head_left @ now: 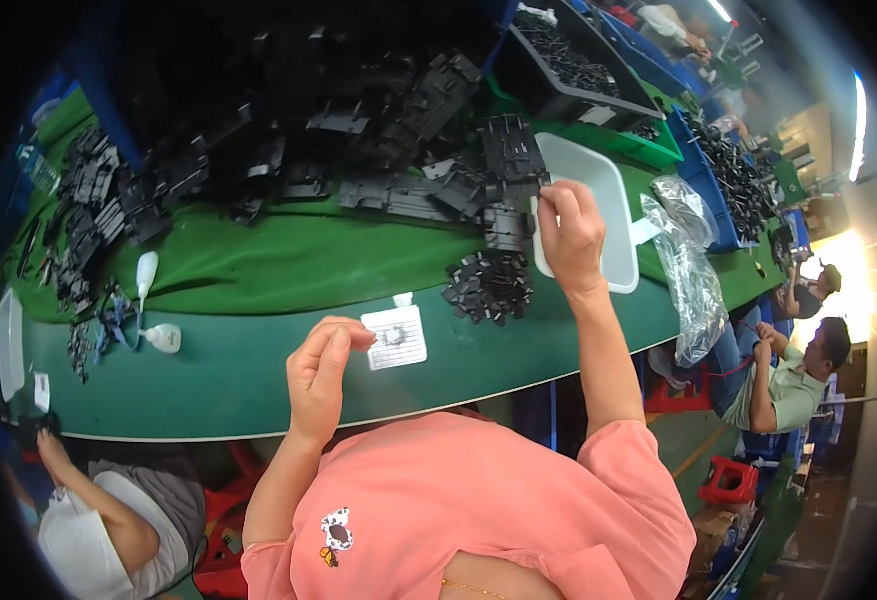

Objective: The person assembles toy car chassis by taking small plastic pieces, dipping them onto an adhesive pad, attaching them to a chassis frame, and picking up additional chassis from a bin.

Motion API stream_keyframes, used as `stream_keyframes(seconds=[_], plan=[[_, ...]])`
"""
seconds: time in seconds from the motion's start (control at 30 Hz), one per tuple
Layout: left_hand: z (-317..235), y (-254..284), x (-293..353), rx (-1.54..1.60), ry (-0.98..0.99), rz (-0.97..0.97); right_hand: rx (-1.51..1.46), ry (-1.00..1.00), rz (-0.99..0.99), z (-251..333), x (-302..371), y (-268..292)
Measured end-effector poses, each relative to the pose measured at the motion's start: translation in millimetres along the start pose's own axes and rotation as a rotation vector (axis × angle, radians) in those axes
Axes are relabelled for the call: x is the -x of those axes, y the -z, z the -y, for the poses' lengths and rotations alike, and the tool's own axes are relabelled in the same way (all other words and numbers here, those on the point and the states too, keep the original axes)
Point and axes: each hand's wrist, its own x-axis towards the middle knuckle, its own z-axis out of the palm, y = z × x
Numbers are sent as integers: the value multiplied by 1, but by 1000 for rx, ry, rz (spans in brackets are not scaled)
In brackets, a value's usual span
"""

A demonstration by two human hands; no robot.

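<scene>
My left hand (321, 375) is closed, thumb against curled fingers, beside a small white tray (414, 350). A little heap of tiny pale parts (395, 336) lies in the tray. Any thing in that pinch is too small to make out. My right hand (572, 235) reaches farther out, its fingertips pinched together over the edge of a whitish plastic bin (614, 230). The fingertips are right by a black molded plastic part (512, 155) in the pile; whether they grip anything is hidden. Nearer me lies a heap of small black pieces (489, 287).
Black molded parts (409, 195) line the far side on green cloth (259, 262). White squeeze bottles (164, 338) lie to the left. A clear plastic bag (694, 290), a dark crate (574, 75) and a blue bin (724, 180) stand right. A co-worker (124, 525) sits at left.
</scene>
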Motion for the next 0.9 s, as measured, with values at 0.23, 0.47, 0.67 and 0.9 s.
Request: stream_keyframes(seconds=[0.23,0.47,0.67,0.9], plan=[[10,-10,-9,-38,82,48,-285,-91,-163,9,12,43],[5,-12,-32,1135,839,337,-1256,-215,90,36,12,60],[-9,-8,-3,1353,692,629,-1317,-169,630,64,-36,11],[1,33,12,1153,337,650,-974,-399,481,76,-14,14]])
